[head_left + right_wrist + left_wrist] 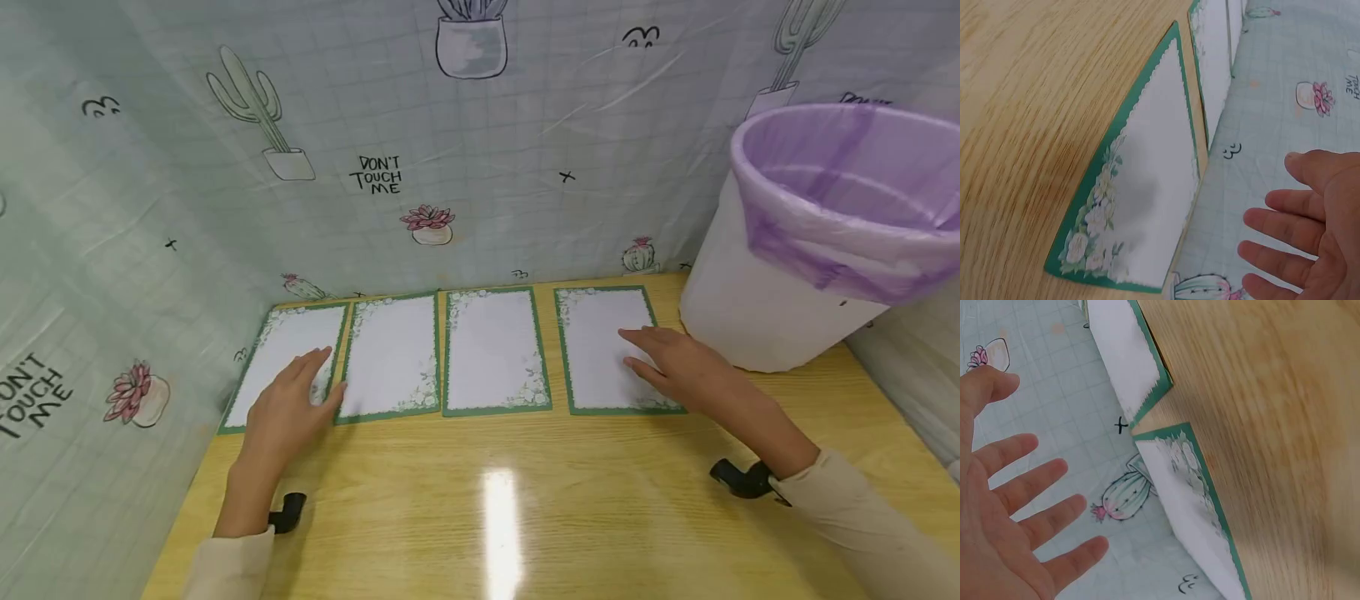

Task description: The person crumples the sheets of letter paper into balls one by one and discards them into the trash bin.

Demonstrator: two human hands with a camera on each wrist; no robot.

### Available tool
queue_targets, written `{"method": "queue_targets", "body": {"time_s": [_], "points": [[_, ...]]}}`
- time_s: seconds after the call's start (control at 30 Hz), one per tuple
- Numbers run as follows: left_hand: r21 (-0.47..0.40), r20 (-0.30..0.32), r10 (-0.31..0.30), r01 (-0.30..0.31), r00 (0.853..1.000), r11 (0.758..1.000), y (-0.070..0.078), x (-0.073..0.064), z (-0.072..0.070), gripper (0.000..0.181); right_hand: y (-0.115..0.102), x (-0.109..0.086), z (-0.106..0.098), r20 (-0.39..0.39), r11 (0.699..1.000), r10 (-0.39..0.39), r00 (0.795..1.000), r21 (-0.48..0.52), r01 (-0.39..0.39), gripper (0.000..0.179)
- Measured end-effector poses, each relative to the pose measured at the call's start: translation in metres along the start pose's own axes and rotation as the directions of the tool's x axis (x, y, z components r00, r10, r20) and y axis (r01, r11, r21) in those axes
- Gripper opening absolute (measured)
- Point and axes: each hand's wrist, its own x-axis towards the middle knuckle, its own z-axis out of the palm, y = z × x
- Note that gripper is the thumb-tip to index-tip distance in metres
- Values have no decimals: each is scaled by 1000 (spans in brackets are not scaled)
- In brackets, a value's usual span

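Several white cards with green floral borders lie in a row along the back of the table. The leftmost card (281, 350) is partly covered by my left hand (285, 417), which hovers over its right edge with fingers spread. Beside it lie a second card (393, 354) and a third card (495, 350). Over the right part of the rightmost card (600, 358) is my right hand (678, 367), fingers extended. Both wrist views show the left palm (1016, 550) and the right palm (1335, 231) holding nothing, apart from the cards.
A white bin (765, 283) lined with a purple bag (840, 233) stands at the back right, close to my right hand. A cactus-print sheet (525, 125) hangs behind and to the left of the wooden table (405, 500). Light glares off the tabletop.
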Motion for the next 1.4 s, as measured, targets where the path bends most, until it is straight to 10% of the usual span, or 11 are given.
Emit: {"method": "queue_targets", "body": {"time_s": [0.63,1.4], "points": [[-67,133,-52,61,990,996,-35,-7,-7,63,-38,37,17,-133,982,-183,974,16,187,46],[-178,230,-22,64,973,982,-70,3,-19,67,-75,104,21,-68,908,-212,975,356,222,38]]}}
